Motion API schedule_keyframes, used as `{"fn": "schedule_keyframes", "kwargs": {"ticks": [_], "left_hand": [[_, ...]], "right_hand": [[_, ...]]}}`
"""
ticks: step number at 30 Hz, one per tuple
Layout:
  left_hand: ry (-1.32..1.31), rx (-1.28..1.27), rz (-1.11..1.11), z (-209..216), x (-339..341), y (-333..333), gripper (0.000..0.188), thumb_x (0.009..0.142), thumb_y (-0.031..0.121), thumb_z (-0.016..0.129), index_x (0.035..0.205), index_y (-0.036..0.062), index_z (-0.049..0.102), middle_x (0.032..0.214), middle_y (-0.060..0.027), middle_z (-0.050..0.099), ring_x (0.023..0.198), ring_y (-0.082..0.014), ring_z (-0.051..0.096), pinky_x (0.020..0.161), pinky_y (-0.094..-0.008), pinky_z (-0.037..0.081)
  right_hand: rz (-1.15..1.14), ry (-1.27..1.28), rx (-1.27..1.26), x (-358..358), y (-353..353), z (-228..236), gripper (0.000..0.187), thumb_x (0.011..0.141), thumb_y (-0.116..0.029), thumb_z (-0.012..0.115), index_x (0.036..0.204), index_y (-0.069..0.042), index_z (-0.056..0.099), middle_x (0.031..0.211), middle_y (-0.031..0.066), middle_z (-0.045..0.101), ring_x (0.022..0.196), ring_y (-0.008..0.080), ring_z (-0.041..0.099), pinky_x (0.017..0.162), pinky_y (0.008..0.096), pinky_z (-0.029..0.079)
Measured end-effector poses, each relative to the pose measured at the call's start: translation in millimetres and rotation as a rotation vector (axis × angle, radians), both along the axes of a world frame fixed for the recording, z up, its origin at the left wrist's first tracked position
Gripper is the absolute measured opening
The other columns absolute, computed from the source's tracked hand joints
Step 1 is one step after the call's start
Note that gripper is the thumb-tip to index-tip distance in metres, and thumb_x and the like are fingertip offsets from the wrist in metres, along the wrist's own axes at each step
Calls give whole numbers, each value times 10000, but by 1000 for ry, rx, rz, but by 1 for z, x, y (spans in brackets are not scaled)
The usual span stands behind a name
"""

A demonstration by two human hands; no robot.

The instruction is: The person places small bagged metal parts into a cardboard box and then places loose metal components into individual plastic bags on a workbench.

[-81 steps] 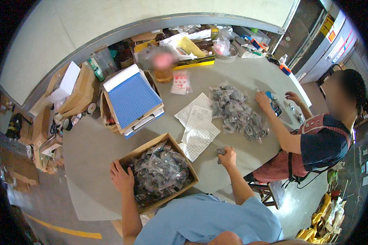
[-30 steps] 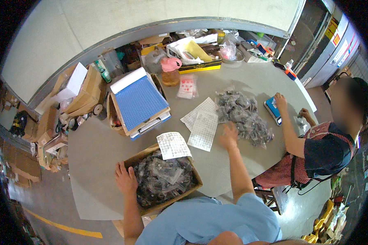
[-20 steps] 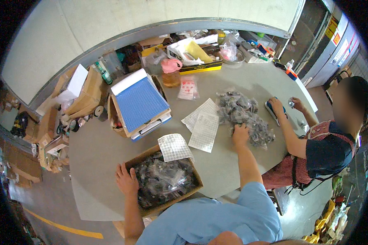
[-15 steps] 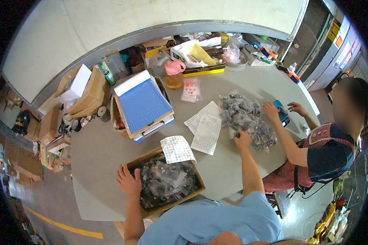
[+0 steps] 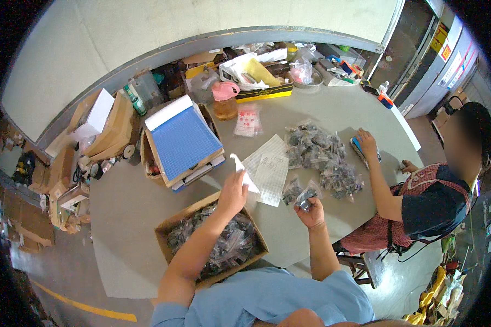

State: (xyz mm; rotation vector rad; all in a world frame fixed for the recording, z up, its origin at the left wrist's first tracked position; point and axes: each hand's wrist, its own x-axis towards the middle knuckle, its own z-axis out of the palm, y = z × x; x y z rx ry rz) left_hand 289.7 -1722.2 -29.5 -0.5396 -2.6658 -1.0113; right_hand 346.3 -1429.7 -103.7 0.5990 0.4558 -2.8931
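My left hand [image 5: 233, 196] is closed on a white sheet of paper [image 5: 245, 173], held tilted above the far edge of an open cardboard box [image 5: 172, 217]. Many clear plastic bags of dark parts [image 5: 237, 240] fill that box. Between the fingers of my right hand [image 5: 312, 214] is a clear bag of dark small parts [image 5: 307, 196], just over the table. Another such bag [image 5: 292, 191] lies beside it. Farther off is a heap of similar bags [image 5: 316, 147]. Two printed grid sheets [image 5: 274, 177] lie overlapping left of the heap.
At the right a co-worker's hand [image 5: 367, 141] rests on a small blue device [image 5: 357, 146]. A blue clipboard [image 5: 185, 143] tops a box of papers. Behind stand a pink-lidded jar [image 5: 225, 109], a white-and-red packet [image 5: 248, 121] and a yellow-black tray [image 5: 264, 94].
My left hand has left the box's side and lifted the white sheet off its far edge. My right hand has drawn a bag nearer from the heap. The co-worker's hands have shifted.
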Motion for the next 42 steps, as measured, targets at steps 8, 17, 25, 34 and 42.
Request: {"fn": "schedule_keyframes", "kwargs": {"ticks": [8,17,25,34,42], "left_hand": [[-411,-389,-310,13,-34,11,762,830,332,620,1446,194,194,1259,-252,460,1136,-377,497,925,-485,404],[-155,104,13,0,10,-65,535,883,378,555,1277,30,455,1153,-215,578,1045,-348,576,898,-427,421],[-239,335,186,-9,92,-141,570,949,466,368,1336,50,415,1337,-193,443,1259,-313,394,1047,-416,262],[-282,-295,111,-3,166,-91,693,781,498,592,1361,169,406,1464,-152,263,1352,-362,208,1021,-608,155],[-243,-410,103,3,174,-54,743,678,497,695,1328,241,442,1448,-178,251,1336,-433,186,987,-648,195]], "right_hand": [[-140,-170,39,18,1,-18,278,663,-69,491,936,-42,538,882,109,597,772,297,583,651,401,495],[519,465,556,41,-49,60,449,678,-129,623,1111,-27,561,988,76,609,911,190,560,814,320,450],[456,333,1986,-35,-55,21,486,773,-253,648,1219,-107,521,1221,162,515,1111,291,506,949,414,398],[20,-179,2290,-67,29,-68,504,672,-22,620,1157,-130,533,1248,238,373,1034,423,518,853,443,460],[262,-501,2319,-72,43,-32,473,756,-104,554,1221,-116,468,1257,267,359,990,440,546,858,466,472]]}}
